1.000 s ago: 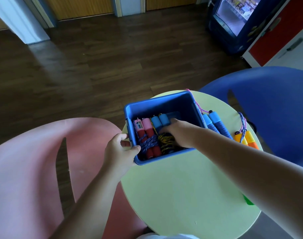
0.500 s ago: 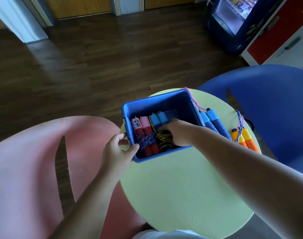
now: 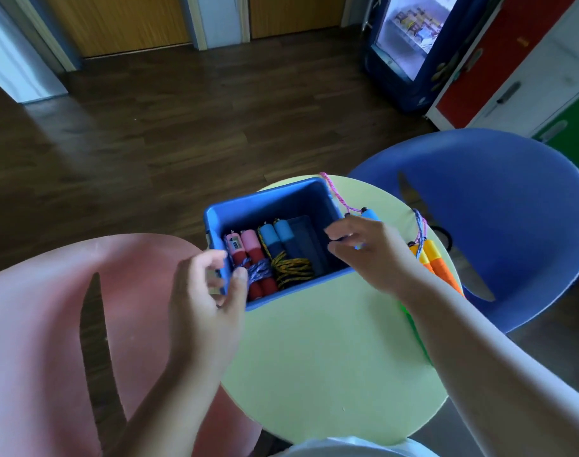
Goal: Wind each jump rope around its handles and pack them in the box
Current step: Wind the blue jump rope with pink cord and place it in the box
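A blue box stands on the round green table. Inside it lie a pink-and-red-handled jump rope wound in purple cord and a blue-handled jump rope wound in yellow-black cord. My left hand grips the box's near left corner, thumb inside. My right hand hovers over the box's right wall with fingers loosely curled and nothing plainly held. It covers most of a second blue-handled rope with pink cord lying just outside. An orange-handled rope lies further right.
A pink chair stands close on the left of the table and a blue chair on the right. A green object shows by my right forearm. Dark wooden floor lies beyond, with a fridge and cabinets at the far right.
My right hand has come up out of the box and moved right, over its right wall. The blue-handled rope with yellow cord stays inside. My left hand keeps hold of the box corner.
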The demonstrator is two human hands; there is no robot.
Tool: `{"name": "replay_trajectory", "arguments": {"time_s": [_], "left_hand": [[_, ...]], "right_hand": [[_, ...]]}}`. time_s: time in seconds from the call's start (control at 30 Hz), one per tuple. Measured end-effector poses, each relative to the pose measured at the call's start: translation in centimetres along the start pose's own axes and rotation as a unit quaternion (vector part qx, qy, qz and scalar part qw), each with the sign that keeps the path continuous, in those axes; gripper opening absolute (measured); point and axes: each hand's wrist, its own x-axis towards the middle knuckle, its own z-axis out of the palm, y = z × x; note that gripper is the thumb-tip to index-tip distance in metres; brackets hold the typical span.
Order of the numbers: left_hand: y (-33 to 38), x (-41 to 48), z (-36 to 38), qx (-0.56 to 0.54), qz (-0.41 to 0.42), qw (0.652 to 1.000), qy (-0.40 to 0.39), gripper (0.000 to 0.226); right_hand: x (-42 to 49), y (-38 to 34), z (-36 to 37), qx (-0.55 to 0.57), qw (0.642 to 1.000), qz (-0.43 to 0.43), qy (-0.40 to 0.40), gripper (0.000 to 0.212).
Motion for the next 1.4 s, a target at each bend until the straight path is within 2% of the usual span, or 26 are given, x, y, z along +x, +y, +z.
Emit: {"name": "replay_trajectory", "arguments": {"time_s": [0.1, 0.17, 0.27, 0.47, 0.53, 0.7, 0.8, 0.9, 1.03, 1.17, 1.27, 1.4], "left_hand": [[4.9, -2.7, 3.5, -0.114, 0.026, 0.987, -0.113, 0.016], [7.4, -3.9, 6.5, -0.14, 0.045, 0.972, -0.183, 0.017], [9.9, -4.1, 11.8, -0.124, 0.021, 0.961, -0.247, 0.021], [12.3, -1.4, 22.1, -0.018, -0.122, 0.94, -0.317, 0.032], [12.3, -0.6, 25.0, 0.013, -0.163, 0.938, -0.305, 0.036], [11.1, 0.7, 31.0, 0.109, -0.248, 0.932, -0.242, 0.049], [9.6, 0.9, 33.0, 0.133, -0.293, 0.924, -0.206, 0.042], [8.4, 1.1, 34.0, 0.13, -0.286, 0.931, -0.188, 0.036], [8.3, 0.8, 34.2, 0.064, -0.321, 0.935, -0.137, 0.031], [8.1, 0.2, 33.8, 0.014, -0.337, 0.936, -0.102, 0.045], [8.6, -0.4, 33.2, -0.105, -0.35, 0.929, -0.063, 0.043], [11.1, -1.5, 31.6, -0.248, -0.317, 0.915, -0.037, 0.034]], "right_hand": [[-2.0, 2.7, -2.3, 0.016, 0.998, 0.039, 0.039, 0.013], [-2.6, 4.7, -3.6, 0.008, 0.996, 0.069, 0.055, 0.013], [-2.1, 8.2, -5.4, 0.018, 0.992, 0.104, 0.074, 0.016], [2.5, 14.0, -8.8, 0.0, 0.986, 0.15, 0.074, 0.027], [4.2, 14.9, -9.4, -0.012, 0.988, 0.145, 0.054, 0.03], [7.8, 16.8, -9.5, -0.09, 0.988, 0.111, -0.058, 0.037], [9.8, 18.0, -8.4, -0.118, 0.984, 0.083, -0.108, 0.042], [10.9, 18.8, -7.5, -0.119, 0.975, 0.094, -0.163, 0.046], [11.3, 19.3, -7.2, -0.098, 0.974, 0.088, -0.184, 0.044], [11.4, 19.8, -7.8, -0.056, 0.977, 0.078, -0.192, 0.05], [11.4, 19.6, -9.2, 0.027, 0.98, 0.089, -0.178, 0.049], [9.5, 17.7, -12.1, 0.189, 0.967, 0.095, -0.14, 0.043]]}}
